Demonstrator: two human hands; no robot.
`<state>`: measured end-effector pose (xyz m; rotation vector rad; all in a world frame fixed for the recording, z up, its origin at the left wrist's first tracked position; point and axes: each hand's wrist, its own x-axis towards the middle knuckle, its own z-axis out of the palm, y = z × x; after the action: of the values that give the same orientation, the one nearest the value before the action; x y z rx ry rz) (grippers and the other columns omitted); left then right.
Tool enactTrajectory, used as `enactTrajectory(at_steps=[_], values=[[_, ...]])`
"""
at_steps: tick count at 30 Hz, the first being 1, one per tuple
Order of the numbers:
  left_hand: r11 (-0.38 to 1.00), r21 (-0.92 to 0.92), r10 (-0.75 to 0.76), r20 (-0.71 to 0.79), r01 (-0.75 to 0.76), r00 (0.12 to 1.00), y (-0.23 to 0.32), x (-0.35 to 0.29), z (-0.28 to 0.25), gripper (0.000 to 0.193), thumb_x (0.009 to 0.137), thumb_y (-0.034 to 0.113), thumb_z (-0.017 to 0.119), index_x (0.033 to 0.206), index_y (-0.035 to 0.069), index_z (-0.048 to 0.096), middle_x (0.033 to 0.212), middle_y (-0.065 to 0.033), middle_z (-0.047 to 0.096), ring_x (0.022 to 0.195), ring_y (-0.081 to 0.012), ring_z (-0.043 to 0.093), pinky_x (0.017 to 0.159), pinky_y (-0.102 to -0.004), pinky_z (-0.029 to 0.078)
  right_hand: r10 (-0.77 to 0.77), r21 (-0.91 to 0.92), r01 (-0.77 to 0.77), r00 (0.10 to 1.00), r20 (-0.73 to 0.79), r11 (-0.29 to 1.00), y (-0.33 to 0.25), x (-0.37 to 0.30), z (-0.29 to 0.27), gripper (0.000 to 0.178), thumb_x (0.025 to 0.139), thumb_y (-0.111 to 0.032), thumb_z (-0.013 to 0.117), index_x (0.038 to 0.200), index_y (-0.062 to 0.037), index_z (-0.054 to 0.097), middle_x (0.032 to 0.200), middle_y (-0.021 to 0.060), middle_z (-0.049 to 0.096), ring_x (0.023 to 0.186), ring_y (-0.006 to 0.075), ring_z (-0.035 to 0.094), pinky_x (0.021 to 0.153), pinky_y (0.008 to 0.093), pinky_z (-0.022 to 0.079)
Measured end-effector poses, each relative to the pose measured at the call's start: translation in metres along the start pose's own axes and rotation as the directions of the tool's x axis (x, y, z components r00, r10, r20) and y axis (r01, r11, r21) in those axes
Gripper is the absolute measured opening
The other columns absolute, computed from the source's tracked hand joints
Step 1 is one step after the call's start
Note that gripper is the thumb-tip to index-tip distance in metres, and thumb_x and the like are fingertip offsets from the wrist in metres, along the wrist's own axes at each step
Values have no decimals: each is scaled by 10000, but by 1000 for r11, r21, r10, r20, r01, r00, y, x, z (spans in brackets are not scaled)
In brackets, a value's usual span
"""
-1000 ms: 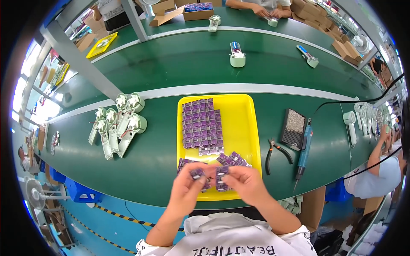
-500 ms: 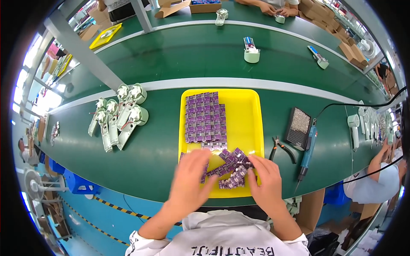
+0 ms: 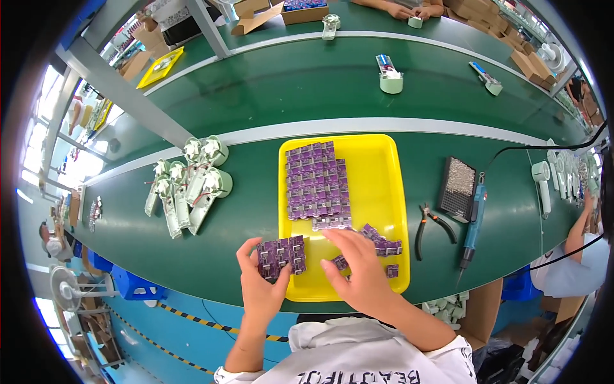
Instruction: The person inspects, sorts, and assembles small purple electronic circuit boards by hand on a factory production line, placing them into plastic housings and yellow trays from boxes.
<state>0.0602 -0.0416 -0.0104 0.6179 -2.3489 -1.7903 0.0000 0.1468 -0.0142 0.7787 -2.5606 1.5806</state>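
My left hand [image 3: 263, 285] grips a purple circuit-board panel [image 3: 280, 255] at the near left edge of the yellow tray [image 3: 374, 185]. My right hand [image 3: 363, 275], thumb and fingers parted, is over loose purple boards [image 3: 387, 248]; whether it touches any, I cannot tell. Farther up the tray lies a purple panel stack [image 3: 311, 182], and beyond, a pale green housing [image 3: 391, 82]

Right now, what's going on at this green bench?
A person's left hand holds a purple circuit-board panel at the yellow tray's near left edge. The right hand is open by smaller board pieces; contact is unclear. More panels lie stacked in the tray's far left part. Pliers and an electric screwdriver lie right of the tray.
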Motion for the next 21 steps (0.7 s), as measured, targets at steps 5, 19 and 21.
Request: enactTrajectory(at_steps=[5, 19, 21], values=[[963, 105, 253, -46, -247, 966, -5, -2, -6, 781, 764, -102, 713, 1393, 55, 277, 1093, -131, 613, 940, -165, 660, 812, -255, 527, -99, -208, 98, 995, 5, 973, -2, 14, -10, 489, 878, -161, 698, 1331, -44, 559, 1278, 146, 607, 1249, 346, 523, 1051, 430, 397], [887, -427, 5, 387, 174, 922, 8, -6, 39, 375, 898, -104, 612, 1253, -40, 511, 1141, -89, 604, 1048, -130, 603, 893, -266, 504, 418, 569, -593, 805, 421, 569, 19, -17, -33, 308, 939, 1, 623, 1233, 62, 559, 997, 85, 708, 909, 100, 664, 795, 262, 538], [888, -392, -54, 434, 243, 899, 11, -6, 41, 357, 900, -90, 627, 1236, -36, 520, 1127, -86, 617, 1019, -109, 604, 861, -236, 500, 461, 515, -622, 783, 417, 589, 12, -18, -38, 297, 934, 0, 639, 1217, 55, 570, 1032, 92, 703, 940, 116, 669, 830, 272, 542]])
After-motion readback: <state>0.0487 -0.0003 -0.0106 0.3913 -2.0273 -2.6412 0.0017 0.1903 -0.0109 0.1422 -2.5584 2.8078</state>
